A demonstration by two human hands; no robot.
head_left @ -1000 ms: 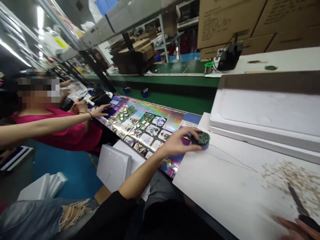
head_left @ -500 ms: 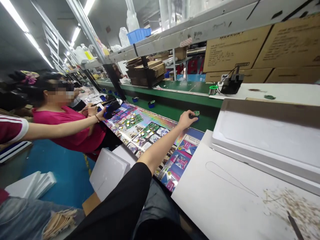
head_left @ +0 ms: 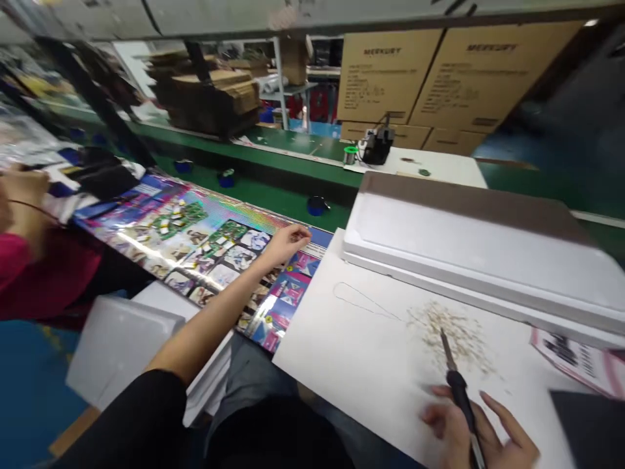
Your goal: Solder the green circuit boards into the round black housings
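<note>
My left hand [head_left: 287, 245] is over the glossy printed sheet [head_left: 293, 286], its fingers curled together; what they hold, if anything, is hidden. Just beyond it, a small round blue-and-black piece [head_left: 316, 206] sits on the green belt. At the lower right, my right hand [head_left: 481, 426] has its fingers around the dark handle of a soldering iron [head_left: 459, 394], the index finger sticking out. The iron's tip points into a patch of brown crumbs [head_left: 434, 326] on the white board [head_left: 361, 352]. Several green circuit boards [head_left: 229, 231] lie on the printed sheet.
White foam trays [head_left: 469, 241] stand behind the board. Solder wire [head_left: 350, 155] and a black stand [head_left: 377, 144] are on the ledge. A thin wire loop [head_left: 364, 299] lies on the board. A co-worker's hand [head_left: 24, 195] is at the far left; cartons [head_left: 390, 78] stand behind.
My view has turned right and down. My left hand has come away from the round blue piece, back toward me. My right hand has come into view at the soldering iron.
</note>
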